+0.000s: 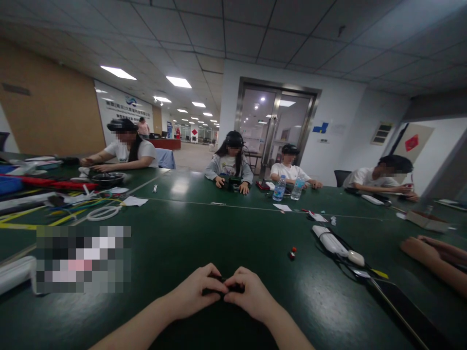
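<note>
My left hand [195, 293] and my right hand [252, 294] meet low in the middle of the head view, just above the green table [160, 253]. The fingertips of both are pinched together around a small dark thing [221, 279]. Most of it is hidden by the fingers, and its kind cannot be made out. Beyond my right hand, a small red and dark item [292, 253] lies on the tabletop.
On the right lie a white power strip [330, 240] with dark cables and a dark flat panel [404, 306]. Two water bottles [279, 188] stand farther back. At left are a coiled white cable [104, 212] and papers [134, 201]. Several people sit around the table; someone's arms [434, 257] rest at right.
</note>
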{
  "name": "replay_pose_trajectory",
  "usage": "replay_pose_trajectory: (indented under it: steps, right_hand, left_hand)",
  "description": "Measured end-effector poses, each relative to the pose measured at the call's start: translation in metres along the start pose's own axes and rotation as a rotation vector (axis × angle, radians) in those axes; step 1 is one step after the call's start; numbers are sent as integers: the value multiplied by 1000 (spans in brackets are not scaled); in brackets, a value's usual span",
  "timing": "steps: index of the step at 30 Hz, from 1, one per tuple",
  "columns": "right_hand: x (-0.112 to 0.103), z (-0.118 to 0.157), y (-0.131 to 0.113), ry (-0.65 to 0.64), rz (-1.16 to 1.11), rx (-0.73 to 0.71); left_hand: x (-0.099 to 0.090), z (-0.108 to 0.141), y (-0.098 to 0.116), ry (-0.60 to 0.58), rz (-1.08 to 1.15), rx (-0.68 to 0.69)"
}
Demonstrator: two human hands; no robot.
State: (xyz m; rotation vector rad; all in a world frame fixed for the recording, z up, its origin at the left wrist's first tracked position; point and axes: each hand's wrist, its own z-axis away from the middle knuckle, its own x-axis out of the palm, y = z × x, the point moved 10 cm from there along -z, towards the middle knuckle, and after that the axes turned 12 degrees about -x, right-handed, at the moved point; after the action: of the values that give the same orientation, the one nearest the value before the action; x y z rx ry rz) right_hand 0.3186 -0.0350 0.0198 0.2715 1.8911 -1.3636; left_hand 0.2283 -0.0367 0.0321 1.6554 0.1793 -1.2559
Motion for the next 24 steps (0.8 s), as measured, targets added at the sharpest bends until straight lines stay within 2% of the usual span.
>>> replay_pose_trajectory:
  steps: [4,7,9,11,13,15,16,18,24]
  right_hand:
    - [-6,2,3,55,-38,9]
    - [-16,4,15,124,-36,53]
    - [-20,5,24,143,-31,83]
    - [-22,5,29,144,-44,85]
    - [-21,4,30,136,-58,76]
    - [-19,4,30,129,-61,66]
    - [-19,4,30,128,-59,63]
    - [-19,4,29,125,-59,63]
    - [-16,5,32,107,-87,79]
  left_hand:
    - [-10,-4,-10,68,-110,10]
    - [-37,-8,-47,212,-211,-114]
    - [-66,-3,-87,336,-254,-297]
    - [-96,13,-133,448,-290,-555]
    - [-123,42,-173,551,-295,-850]
    - [-141,72,-197,655,-277,-1080]
    - [-146,83,-202,702,-275,-1143]
    - [-150,93,-206,755,-275,-1179]
    - [-147,86,-207,771,-261,-1111]
